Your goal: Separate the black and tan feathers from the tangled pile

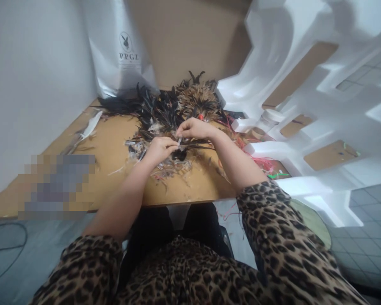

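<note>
White piece [179, 141] noted over the middle of the worktop [114, 140], at the fingertips of both hands. From the left hand [161, 149] it lies to the right, right at the tips; from the right hand [195, 128] it lies to the left and near. Long axis judged to run near to far, leaning slightly right at the far end. The left hand is judged the closer: its thumb and fingers are pinched on the piece. The right fingertips are drawn close together just beyond; whether anything is clamped there cannot be told.

Dark feathers [203, 146] are seen stretched left to right below the right wrist; their left ends are lost near the fingertips, and any join to the piece cannot be made out. The far pile [161, 106] is partly covered by the right hand. An item at left is masked by pixelation.
</note>
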Motion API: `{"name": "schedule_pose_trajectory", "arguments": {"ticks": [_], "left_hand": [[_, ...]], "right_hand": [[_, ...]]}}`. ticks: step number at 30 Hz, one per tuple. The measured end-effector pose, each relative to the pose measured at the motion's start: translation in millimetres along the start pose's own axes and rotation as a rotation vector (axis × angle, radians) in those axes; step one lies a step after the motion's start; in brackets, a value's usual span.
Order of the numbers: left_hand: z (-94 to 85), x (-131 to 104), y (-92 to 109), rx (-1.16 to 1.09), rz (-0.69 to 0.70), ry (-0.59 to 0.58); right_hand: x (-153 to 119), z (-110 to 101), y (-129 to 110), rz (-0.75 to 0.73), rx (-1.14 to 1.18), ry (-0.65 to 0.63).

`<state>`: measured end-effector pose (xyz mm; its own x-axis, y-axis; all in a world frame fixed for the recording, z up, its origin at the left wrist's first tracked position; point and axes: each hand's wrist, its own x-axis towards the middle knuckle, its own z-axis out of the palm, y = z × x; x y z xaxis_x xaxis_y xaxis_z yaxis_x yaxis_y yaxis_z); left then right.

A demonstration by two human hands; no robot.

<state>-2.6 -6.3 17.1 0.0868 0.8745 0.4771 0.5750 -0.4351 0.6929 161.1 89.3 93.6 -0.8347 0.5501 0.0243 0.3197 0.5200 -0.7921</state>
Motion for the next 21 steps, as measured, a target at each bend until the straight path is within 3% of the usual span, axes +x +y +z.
{"name": "schedule_pose_trajectory", "arguments": {"ticks": [2, 4, 5, 7, 10, 13, 15, 18, 21], "left_hand": [[1.3, 0, 5, -0.309, -0.182, 0.005], [2.3, 1, 9, -0.532, -0.302, -0.002], [2.8, 2, 9, -0.606, -0.323, 0.031], [4.1, 3, 7, -0.722, -0.362, 0.107], [7.1, 6, 0, -0.783, -0.443, 0.226], [10.2, 7, -6, -0.670, -0.463, 0.301], [11.0, 6, -9, -0.539, -0.432, 0.285], [8.9, 3, -13, -0.235, -0.288, 0.173], [4.7, 2, -15, 0.083, -0.091, 0.034]], "right_hand": [[-8, 0, 11, 0.044, 0.219, -0.004], [-15, 11, 20, 0.038, 0.351, 0.105], [-18, 19, 23, 0.044, 0.374, 0.114], [-21, 38, 24, 0.072, 0.477, 0.264], [-21, 61, 17, 0.080, 0.369, 0.412], [-22, 72, 4, 0.011, -0.025, 0.482], [-26, 73, -8, -0.032, -0.361, 0.478], [-30, 69, -26, -0.028, -0.730, 0.391], [-29, 56, -38, 0.009, -0.852, 0.230]]}}
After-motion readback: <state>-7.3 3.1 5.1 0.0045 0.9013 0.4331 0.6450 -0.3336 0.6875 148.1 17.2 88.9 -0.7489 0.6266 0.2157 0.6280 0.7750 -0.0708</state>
